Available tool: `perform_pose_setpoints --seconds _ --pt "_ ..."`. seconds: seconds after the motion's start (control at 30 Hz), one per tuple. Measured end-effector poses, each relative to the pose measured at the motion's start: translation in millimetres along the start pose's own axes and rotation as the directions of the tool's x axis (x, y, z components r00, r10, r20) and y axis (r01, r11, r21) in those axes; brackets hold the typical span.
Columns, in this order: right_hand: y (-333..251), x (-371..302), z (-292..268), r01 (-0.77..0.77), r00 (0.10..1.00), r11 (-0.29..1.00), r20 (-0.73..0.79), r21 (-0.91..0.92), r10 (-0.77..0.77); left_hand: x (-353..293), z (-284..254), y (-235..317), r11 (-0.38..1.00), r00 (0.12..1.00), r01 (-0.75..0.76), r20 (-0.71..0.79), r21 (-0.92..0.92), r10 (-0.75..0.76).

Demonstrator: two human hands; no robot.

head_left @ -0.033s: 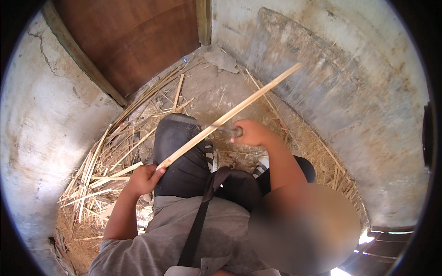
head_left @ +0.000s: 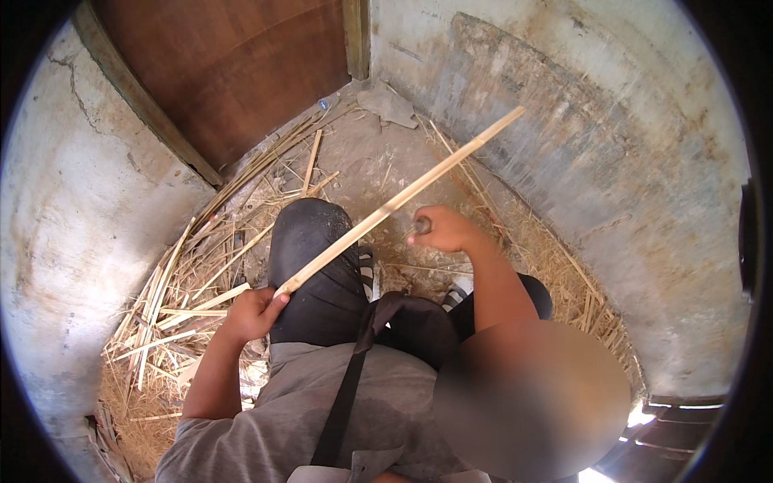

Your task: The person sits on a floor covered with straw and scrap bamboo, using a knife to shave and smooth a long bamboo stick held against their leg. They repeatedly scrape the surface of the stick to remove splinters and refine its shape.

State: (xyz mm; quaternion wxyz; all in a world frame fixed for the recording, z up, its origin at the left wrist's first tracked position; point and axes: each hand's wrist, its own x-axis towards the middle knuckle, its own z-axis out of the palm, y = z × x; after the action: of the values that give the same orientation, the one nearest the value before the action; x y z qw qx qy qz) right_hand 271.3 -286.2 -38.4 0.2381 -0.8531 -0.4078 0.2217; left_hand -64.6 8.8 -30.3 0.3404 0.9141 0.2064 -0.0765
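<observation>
My left hand [head_left: 251,314] is closed around the near end of a long, pale bamboo strip [head_left: 419,184]. The strip slants up and away to the right, passing over my left knee [head_left: 310,229]. Just right of the strip's middle, my right hand [head_left: 444,230] grips a knife by its dark, rounded handle [head_left: 422,226]. Its blade is hard to make out now; the earlier picture shows it lying across the strip.
Loose strips and shavings [head_left: 181,322] lie heaped on the left. More fine shavings [head_left: 596,310] line the wall at right. A brown door [head_left: 233,72] and worn, stained walls [head_left: 580,105] close in the corner ahead. A strap [head_left: 342,394] crosses my shirt.
My right hand has shifted slightly up and to the right, with the knife handle farther from the strip. The strip's far tip has risen a little; my left hand keeps its place.
</observation>
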Motion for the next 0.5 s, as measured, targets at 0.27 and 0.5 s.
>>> perform_pose_setpoints --seconds 0.27,0.5 --pt "7.0 -3.6 0.7 -0.067 0.995 0.997 -0.083 -0.036 0.064 4.4 -2.5 5.0 0.998 0.999 0.034 0.024 -0.057 -0.033" --pt "-27.5 5.9 7.9 0.030 0.986 0.997 0.167 -0.078 -0.016 7.4 -14.2 7.5 0.998 0.992 0.070 0.101 -0.003 -0.069"
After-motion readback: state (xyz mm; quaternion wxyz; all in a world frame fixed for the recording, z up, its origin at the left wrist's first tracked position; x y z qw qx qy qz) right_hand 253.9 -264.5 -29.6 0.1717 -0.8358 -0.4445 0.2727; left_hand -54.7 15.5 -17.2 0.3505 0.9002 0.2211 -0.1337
